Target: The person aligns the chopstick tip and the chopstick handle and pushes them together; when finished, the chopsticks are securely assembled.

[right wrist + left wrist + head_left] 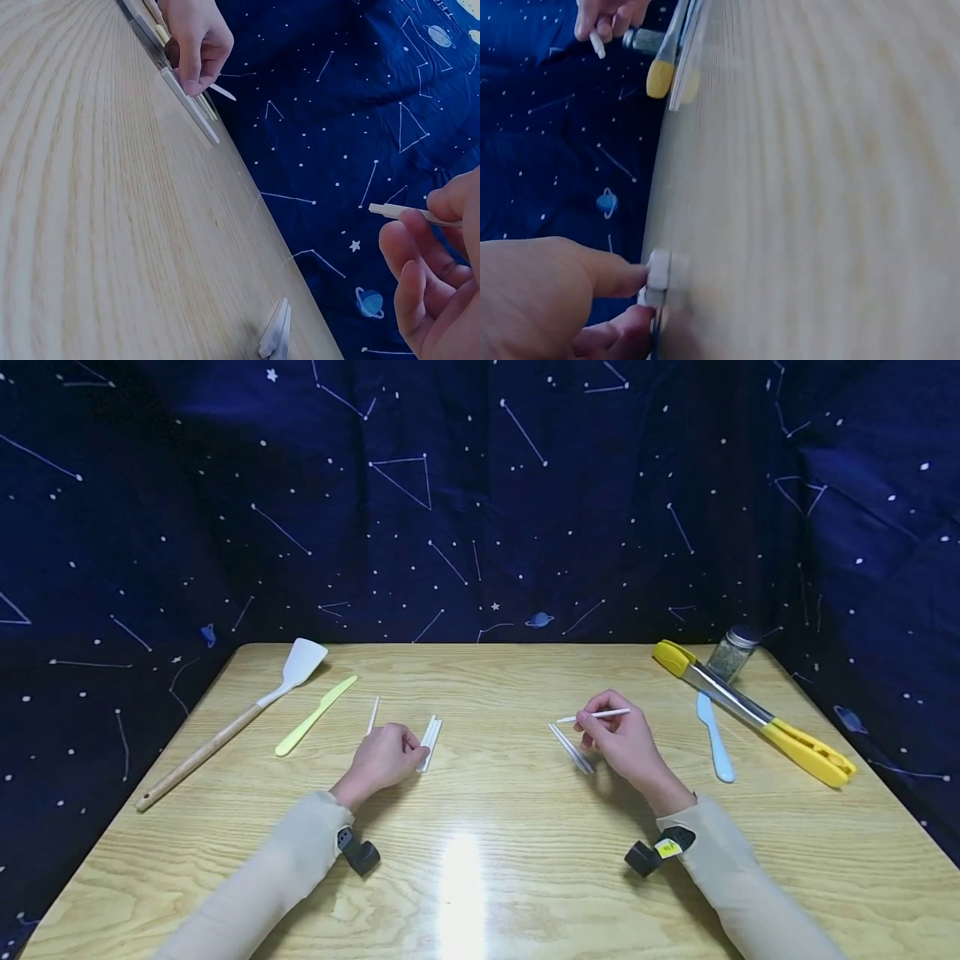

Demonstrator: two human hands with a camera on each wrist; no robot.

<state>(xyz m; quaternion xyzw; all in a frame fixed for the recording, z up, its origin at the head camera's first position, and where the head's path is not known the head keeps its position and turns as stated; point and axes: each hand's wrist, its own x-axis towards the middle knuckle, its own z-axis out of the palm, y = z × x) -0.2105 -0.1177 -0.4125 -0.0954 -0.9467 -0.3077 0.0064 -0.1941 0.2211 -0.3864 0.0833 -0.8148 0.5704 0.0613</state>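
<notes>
My left hand rests curled on the wooden table and pinches the near end of a small bundle of white sticks. In the left wrist view the fingertips meet on the bundle's end. One loose white stick lies just left of that hand. My right hand holds a single white stick pinched a little above the table, also visible in the right wrist view. A few more white sticks lie under it on the wood.
At the left lie a white spatula with a wooden handle and a pale yellow knife. At the right are yellow-ended steel tongs, a light blue knife and a spice jar. Dark starry cloth surrounds the table.
</notes>
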